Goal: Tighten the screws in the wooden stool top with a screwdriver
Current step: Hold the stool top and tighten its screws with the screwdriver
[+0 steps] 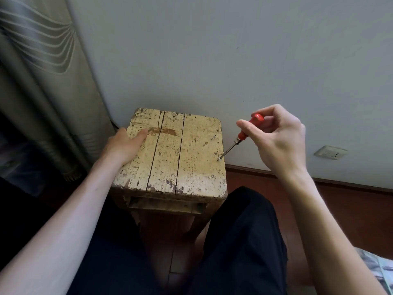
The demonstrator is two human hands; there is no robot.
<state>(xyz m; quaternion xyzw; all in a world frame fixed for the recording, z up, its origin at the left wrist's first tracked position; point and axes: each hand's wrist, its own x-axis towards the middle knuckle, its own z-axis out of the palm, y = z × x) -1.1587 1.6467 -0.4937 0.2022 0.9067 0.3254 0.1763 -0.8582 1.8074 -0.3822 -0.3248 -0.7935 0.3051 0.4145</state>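
A worn wooden stool top [170, 154] with peeling yellow paint and two dark cracks stands between my knees. My right hand [276, 137] pinches the red handle of a small screwdriver [244, 133], held tilted. Its metal tip sits on a screw [219, 159] near the top's right edge. Another screw [214, 137] stands partly raised farther back along that edge, and a third [212, 176] lies nearer the front right. My left hand [125, 143] grips the stool's left edge, thumb resting flat on the top.
The stool stands close to a grey wall [212, 60]. A folded curtain [42, 92] hangs at the left. A wall socket [330, 152] sits low at the right above a brown skirting board. My legs in dark trousers flank the stool.
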